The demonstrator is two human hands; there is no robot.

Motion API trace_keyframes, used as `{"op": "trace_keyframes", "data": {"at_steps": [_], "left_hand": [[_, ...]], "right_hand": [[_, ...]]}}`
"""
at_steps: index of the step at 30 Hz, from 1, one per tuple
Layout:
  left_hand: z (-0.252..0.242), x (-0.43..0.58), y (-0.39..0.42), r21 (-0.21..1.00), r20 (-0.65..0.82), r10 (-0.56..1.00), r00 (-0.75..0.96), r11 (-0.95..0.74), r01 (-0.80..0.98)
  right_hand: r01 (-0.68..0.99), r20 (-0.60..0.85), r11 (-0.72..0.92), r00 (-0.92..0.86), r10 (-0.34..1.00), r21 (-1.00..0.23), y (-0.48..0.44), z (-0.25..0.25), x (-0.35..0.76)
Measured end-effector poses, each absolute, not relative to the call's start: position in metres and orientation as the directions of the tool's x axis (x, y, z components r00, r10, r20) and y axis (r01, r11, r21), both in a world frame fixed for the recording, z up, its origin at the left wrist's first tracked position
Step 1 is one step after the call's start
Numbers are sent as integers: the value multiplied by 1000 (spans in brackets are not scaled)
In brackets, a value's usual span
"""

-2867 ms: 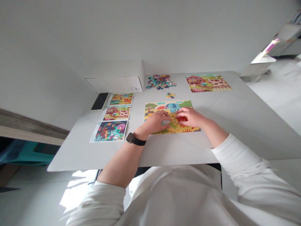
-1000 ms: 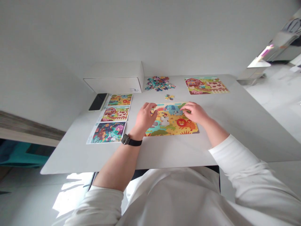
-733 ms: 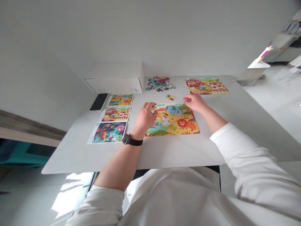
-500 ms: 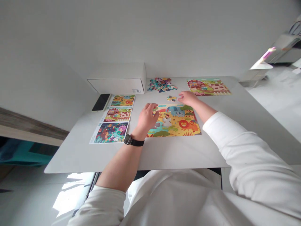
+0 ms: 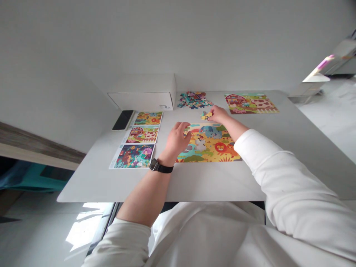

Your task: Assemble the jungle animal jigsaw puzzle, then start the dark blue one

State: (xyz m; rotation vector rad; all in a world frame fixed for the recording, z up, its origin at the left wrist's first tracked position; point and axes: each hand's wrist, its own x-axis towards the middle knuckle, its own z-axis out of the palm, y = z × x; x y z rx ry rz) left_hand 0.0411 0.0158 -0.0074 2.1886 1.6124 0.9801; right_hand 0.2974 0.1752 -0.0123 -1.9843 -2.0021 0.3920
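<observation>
An animal jigsaw puzzle (image 5: 208, 152) lies in front of me, with a lion, an elephant and a pale gap near its middle. My left hand (image 5: 178, 137) rests over its upper left edge, fingers loosely bent and apart, holding nothing. Beyond the puzzle's far edge, my right hand (image 5: 219, 113) has its fingertips closed on a yellowish puzzle piece (image 5: 206, 116). Those fingers partly cover the piece, and another small piece or two may lie against it.
Behind is a heap of loose puzzle pieces (image 5: 194, 100) beside a white box (image 5: 141, 100). A farm puzzle (image 5: 251, 104) lies at the back right. To the left are a picture sheet (image 5: 135, 155) with further printed pictures above it and a phone (image 5: 123, 120).
My right hand has moved slightly left onto the small yellow pieces and its fingers have closed there. The left hand keeps its place on the puzzle. The view has shifted a little.
</observation>
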Motion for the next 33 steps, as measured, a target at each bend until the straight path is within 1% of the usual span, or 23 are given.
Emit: {"op": "trace_keyframes", "data": {"at_steps": [3, 5, 8, 9, 11, 12, 15, 18, 22, 25, 33], "left_hand": [[-8, 41, 16, 566, 374, 913, 163, -364, 740], [-9, 41, 16, 570, 378, 911, 163, -367, 735], [-11, 42, 16, 582, 381, 911, 159, -369, 725], [-11, 43, 16, 588, 381, 911, 158, -370, 719], [-12, 44, 16, 603, 379, 912, 157, -372, 705], [-12, 45, 16, 613, 377, 913, 157, -373, 696], [-11, 46, 17, 646, 370, 916, 154, -373, 665], [-12, 46, 19, 683, 364, 920, 146, -371, 629], [-14, 46, 23, 732, 332, 936, 118, -335, 593], [-16, 46, 25, 757, 310, 946, 99, -309, 575], [-14, 48, 24, 829, 243, 965, 98, -259, 496]], "right_hand": [[837, 60, 26, 8, 998, -546, 165, -8, 302], [728, 73, 30, 28, 997, -685, 156, -3, 307], [471, 54, 29, 40, 998, -882, 136, 9, 319], [378, 54, 37, 37, 998, -925, 126, 14, 324], [218, 56, 56, -3, 998, -974, 103, 23, 335], [152, 49, 53, -29, 998, -987, 91, 27, 339], [-15, 22, 21, -26, 999, -1000, 54, 31, 348], [-116, -47, -46, 4, 999, -992, 30, 20, 348], [-236, -136, -116, 69, 988, -965, 22, -3, 342], [-257, -183, -167, 40, 982, -952, 23, -14, 339], [-265, -196, -184, 19, 980, -946, 22, -19, 335]]}}
